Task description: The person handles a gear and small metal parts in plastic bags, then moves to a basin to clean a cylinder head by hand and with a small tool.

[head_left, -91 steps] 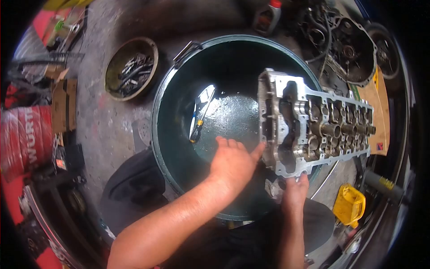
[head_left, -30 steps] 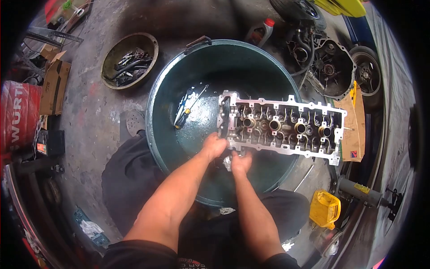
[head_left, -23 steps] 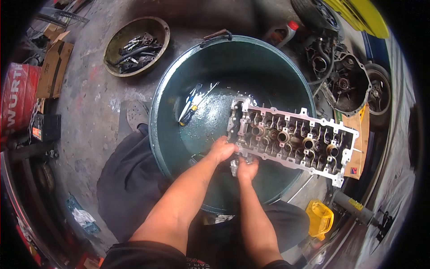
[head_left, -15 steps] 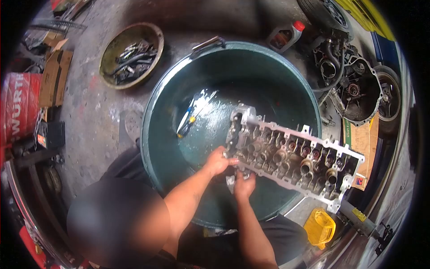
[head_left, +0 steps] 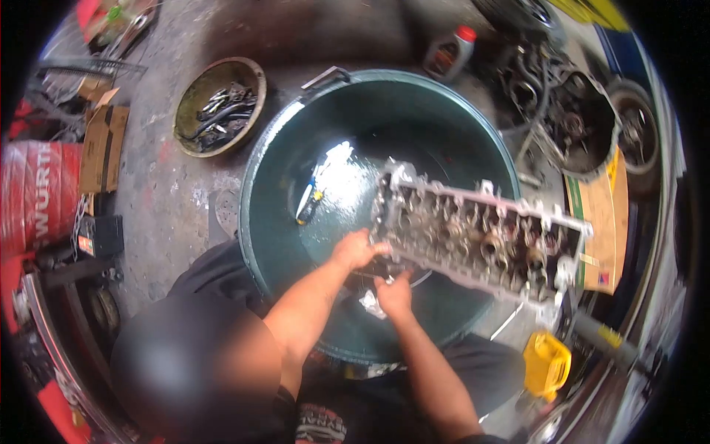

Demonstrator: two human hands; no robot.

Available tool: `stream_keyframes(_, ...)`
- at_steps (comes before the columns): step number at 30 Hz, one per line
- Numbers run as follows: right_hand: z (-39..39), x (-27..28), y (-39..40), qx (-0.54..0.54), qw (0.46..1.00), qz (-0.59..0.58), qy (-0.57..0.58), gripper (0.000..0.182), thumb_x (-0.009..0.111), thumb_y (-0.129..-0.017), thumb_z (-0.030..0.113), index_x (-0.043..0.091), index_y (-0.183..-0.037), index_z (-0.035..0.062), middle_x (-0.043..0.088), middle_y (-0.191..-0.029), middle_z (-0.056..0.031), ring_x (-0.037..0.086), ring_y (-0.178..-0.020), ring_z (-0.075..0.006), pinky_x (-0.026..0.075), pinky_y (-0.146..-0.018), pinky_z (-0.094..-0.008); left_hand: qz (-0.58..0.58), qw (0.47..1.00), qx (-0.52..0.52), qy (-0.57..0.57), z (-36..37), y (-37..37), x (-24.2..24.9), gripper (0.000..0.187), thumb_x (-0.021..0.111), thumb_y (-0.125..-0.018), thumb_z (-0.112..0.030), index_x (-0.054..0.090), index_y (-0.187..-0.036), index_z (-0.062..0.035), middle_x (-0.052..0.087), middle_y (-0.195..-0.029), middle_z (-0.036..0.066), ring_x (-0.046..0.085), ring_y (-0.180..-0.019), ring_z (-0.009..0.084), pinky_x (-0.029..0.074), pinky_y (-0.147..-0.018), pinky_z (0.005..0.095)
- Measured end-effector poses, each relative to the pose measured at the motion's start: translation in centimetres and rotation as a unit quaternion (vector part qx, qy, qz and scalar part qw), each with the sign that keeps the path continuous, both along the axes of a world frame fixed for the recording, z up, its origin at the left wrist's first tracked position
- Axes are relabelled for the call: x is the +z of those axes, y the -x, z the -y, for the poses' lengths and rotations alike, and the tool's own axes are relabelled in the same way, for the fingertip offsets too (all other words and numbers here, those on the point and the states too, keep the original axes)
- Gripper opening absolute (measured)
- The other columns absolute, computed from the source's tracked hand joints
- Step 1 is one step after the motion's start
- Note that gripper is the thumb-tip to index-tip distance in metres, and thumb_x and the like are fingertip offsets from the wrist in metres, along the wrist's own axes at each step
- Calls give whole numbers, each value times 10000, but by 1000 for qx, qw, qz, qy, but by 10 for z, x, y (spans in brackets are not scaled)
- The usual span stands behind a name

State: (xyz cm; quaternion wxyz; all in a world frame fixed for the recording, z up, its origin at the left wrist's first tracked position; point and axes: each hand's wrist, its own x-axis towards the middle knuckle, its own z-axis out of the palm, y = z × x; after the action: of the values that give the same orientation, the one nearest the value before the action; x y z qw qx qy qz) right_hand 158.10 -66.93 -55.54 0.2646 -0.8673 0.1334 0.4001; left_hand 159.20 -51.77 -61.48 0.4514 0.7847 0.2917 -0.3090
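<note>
A metal engine cylinder head (head_left: 481, 237) lies slantwise over the right side of a big dark green tub (head_left: 255, 185), blurred. My left hand (head_left: 358, 250) grips its left end, thumb over the lower edge. Just below that edge is my right hand (head_left: 394, 293), its fingers bent near the metal; what they hold, if anything, is too blurred to name. A crumpled pale piece (head_left: 373, 304) shows beside the right hand. Inside the tub, tools with blue and yellow handles (head_left: 309, 206) rest on the wet, shiny bottom.
A round basin (head_left: 255, 111) of metal parts sits at the upper left. Beyond the tub are a red-capped bottle (head_left: 449, 55) and a gearbox housing (head_left: 580, 122). A yellow container (head_left: 546, 366) stands lower right, a red drum (head_left: 41, 196) far left.
The view has shifted a little. My right hand has moved slightly left and down from the cylinder head's edge, and the pale piece shows more to its left. My left hand keeps its grip.
</note>
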Motion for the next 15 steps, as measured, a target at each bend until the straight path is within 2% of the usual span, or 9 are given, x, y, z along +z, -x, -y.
stream_keyframes(2, 0, 30, -2, 83, 994, -51, -50, 719, 674, -791, 292, 431, -1381, -39, 583, -1232, -292, 559, -1181, -391, 433, -1010, -408, -49, 999, -20, -13, 0, -7, 18, 757, 732, -764, -523, 553, -1233, 44, 604, -1215, 254, 596, -1131, 364, 457, -972, 433)
stream_keyframes(4, 11, 14, 21, 175, 975, 8, -135, 530, 664, -795, 274, 583, -1254, 22, 629, -1184, -236, 591, -1137, -368, 465, -966, -418, -22, 976, -175, -129, 3, -6, 36, 669, 699, -807, -474, 549, -1221, 29, 596, -1227, 248, 592, -1142, 344, 462, -976, 439)
stream_keyframes(7, 0, 61, 25, 240, 960, 18, -139, 446, 659, -775, 274, 631, -1112, -17, 660, -1082, -233, 634, -1025, -378, 495, -890, -455, 33, 951, -224, -212, -1, -1, 76, 740, 697, -820, -411, 444, -1371, 14, 548, -1312, 238, 536, -1220, 354, 448, -1009, 443)
stream_keyframes(8, -9, 60, 25, 270, 957, -16, -103, 408, 652, -764, 247, 655, -1072, -20, 671, -1014, -241, 650, -968, -379, 510, -843, -470, 20, 958, -201, -203, -2, -8, 117, 761, 707, -814, -402, 435, -1392, 9, 565, -1297, 236, 549, -1199, 379, 448, -1009, 441)
stream_keyframes(10, -36, 96, 21, 327, 938, 24, -112, 243, 633, -750, 185, 710, -860, -18, 693, -895, -219, 682, -858, -352, 531, -783, -461, 175, 916, -241, -268, -18, -10, 159, 639, 738, -774, -326, 559, -1289, 8, 623, -1204, 244, 608, -1124, 361, 471, -973, 432)
stream_keyframes(11, -61, 107, 26, 346, 928, 100, -96, 210, 633, -748, 169, 727, -848, 11, 702, -901, -197, 688, -851, -332, 538, -756, -443, 162, 957, -148, -189, -23, -18, 205, 566, 732, -773, -272, 596, -1246, 7, 619, -1217, 240, 609, -1131, 339, 473, -964, 421)
stream_keyframes(13, -125, 141, 18, 448, 872, 169, -99, 252, 650, -793, 198, 737, -993, 73, 702, -1058, -156, 672, -1002, -274, 511, -833, -456, 324, 886, -191, -271, -47, -17, 248, 517, 680, -829, -270, 585, -1248, 18, 647, -1180, 214, 631, -1096, 325, 475, -940, 401)
stream_keyframes(14, -191, 114, 7, 424, 876, 189, -132, 319, 655, -823, 215, 711, -1107, 80, 674, -1169, -148, 644, -1086, -247, 486, -889, -459, 319, 897, -156, -262, -60, -19, 269, 531, 675, -844, -274, 569, -1260, 37, 652, -1178, 207, 629, -1107, 304, 477, -935, 387)
stream_keyframes(15, -210, 136, 5, 451, 857, 217, -120, 313, 654, -826, 216, 710, -1103, 81, 677, -1150, -145, 648, -1068, -247, 492, -877, -455, 325, 911, -143, -211, -85, -26, 283, 540, 663, -866, -289, 553, -1285, 33, 650, -1183, 189, 626, -1066, 254, 477, -912, 347)
